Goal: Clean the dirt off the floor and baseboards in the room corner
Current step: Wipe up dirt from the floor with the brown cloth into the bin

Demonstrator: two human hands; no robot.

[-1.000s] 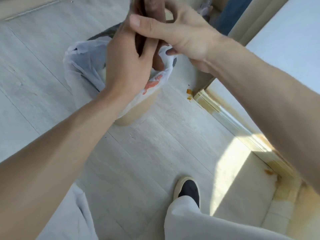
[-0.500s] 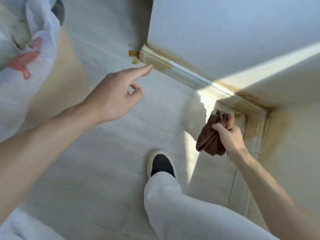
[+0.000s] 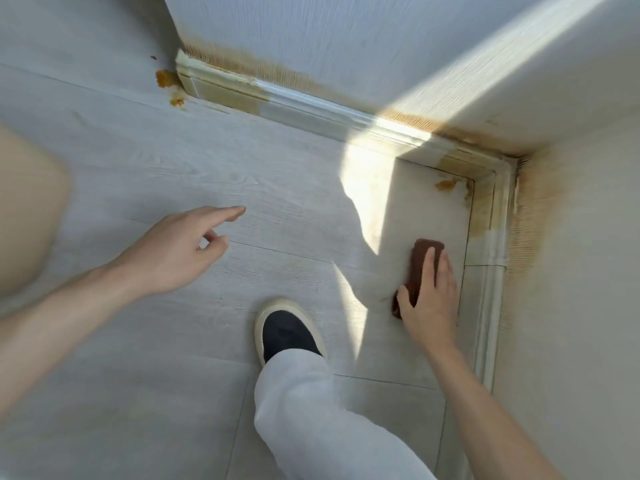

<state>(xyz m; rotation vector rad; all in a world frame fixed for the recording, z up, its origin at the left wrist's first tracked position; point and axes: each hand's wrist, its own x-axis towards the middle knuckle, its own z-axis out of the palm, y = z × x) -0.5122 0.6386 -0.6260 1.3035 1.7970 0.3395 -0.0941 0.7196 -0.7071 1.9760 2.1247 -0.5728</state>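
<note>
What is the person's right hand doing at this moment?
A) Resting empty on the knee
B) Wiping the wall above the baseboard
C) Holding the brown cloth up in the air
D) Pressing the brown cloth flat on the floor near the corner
D: the right hand lies with straight fingers on top of the brown cloth, which sits flat on the floor beside the baseboard.

- A home room, seen down in one corner at the right of the frame.
- Pale wood-look plank floor (image 3: 194, 168).
- White moulded baseboards (image 3: 311, 109) under plain white walls (image 3: 346, 36).
- Sunlight (image 3: 367, 188) falls across the floor.
</note>
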